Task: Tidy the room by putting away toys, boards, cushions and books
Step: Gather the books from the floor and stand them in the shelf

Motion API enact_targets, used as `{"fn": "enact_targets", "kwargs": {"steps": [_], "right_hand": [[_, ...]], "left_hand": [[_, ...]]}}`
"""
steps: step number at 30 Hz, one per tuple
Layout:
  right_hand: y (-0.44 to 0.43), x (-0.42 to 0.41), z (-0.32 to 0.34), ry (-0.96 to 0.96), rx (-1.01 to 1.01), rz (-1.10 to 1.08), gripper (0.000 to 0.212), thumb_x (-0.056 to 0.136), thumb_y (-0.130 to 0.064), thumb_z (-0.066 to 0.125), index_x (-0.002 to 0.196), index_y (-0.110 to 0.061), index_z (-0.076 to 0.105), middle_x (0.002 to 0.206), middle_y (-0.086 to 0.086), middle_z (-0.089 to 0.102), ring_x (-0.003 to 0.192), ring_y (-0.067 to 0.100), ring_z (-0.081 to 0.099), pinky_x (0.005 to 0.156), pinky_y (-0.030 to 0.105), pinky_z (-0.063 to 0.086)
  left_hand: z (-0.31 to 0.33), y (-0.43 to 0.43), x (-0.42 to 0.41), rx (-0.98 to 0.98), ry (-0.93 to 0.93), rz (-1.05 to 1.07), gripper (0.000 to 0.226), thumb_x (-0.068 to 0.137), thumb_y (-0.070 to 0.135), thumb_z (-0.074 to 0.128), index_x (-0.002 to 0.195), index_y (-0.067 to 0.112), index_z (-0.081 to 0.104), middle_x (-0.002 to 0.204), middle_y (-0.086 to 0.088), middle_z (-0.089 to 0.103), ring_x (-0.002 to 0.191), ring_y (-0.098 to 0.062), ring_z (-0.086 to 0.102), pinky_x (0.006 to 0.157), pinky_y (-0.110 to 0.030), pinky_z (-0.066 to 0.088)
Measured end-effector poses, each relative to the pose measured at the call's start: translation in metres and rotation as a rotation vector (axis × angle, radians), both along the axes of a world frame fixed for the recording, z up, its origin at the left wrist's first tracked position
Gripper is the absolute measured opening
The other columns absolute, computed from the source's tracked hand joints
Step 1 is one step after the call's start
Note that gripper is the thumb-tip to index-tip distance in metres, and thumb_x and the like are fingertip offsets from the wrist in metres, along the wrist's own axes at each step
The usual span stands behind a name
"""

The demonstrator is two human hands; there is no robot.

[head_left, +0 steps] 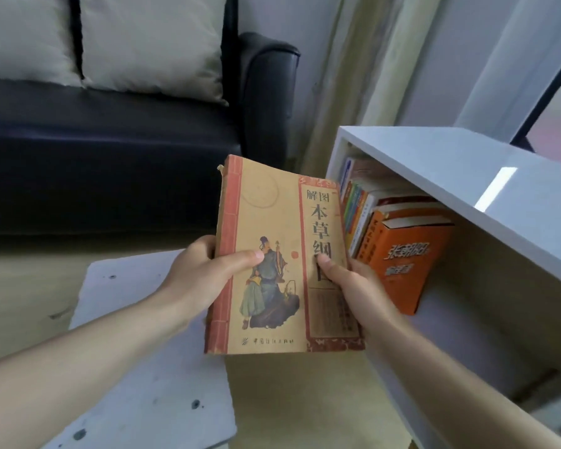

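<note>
Both hands — left hand (204, 273), right hand (357, 286) — grip the yellow book (272, 254). Turn it upright, then slide it beside the orange book (405, 264) on the white shelf (434, 160).

Book (269, 222): yellowed cover with a red spine band, held face-up in both hands, just beside the shelf opening.
Left hand (198, 277): wrapped round the spine edge, thumb laid on the cover.
Right hand (357, 290): gripped on the opposite edge, thumb on the cover.
Shelf (450, 157): white, filled with a row of books, an orange book (408, 264) nearest.
Sofa (110, 140): dark, with two pale cushions (149, 43) propped on it.
</note>
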State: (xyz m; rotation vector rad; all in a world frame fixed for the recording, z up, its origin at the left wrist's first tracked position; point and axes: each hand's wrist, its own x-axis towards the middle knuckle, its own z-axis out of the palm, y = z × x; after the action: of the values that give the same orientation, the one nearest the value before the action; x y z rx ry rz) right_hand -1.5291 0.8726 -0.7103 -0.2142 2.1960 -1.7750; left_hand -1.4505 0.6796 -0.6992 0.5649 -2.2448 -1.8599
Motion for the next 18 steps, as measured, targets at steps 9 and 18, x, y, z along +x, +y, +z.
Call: {"fn": "enact_targets", "kwargs": {"steps": [9,18], "right_hand": [[0.052,-0.012,-0.048,-0.182,-0.014,-0.136,0.031,0.086,-0.039,0.063,0.116,-0.033,0.063,0.105,-0.007,0.073,0.105,0.023,0.065,0.096,0.054,0.047],[0.082,0.011,-0.085,-0.156,0.058,-0.282,0.018,0.094,-0.019,0.056,0.107,-0.026,0.067,0.095,-0.007,0.075,0.097,0.021,0.068,0.093,0.048,0.049]], "left_hand": [[-0.018,0.043,-0.037,-0.248,-0.181,-0.222,0.058,0.070,0.051,0.076,0.116,0.027,0.050,0.103,0.009,0.065,0.091,-0.011,0.064,0.074,-0.029,0.054],[-0.053,0.054,-0.047,-0.175,-0.320,-0.572,0.052,0.069,0.045,0.070,0.114,0.021,0.060,0.102,0.004,0.072,0.092,-0.014,0.069,0.083,-0.032,0.058]]}}
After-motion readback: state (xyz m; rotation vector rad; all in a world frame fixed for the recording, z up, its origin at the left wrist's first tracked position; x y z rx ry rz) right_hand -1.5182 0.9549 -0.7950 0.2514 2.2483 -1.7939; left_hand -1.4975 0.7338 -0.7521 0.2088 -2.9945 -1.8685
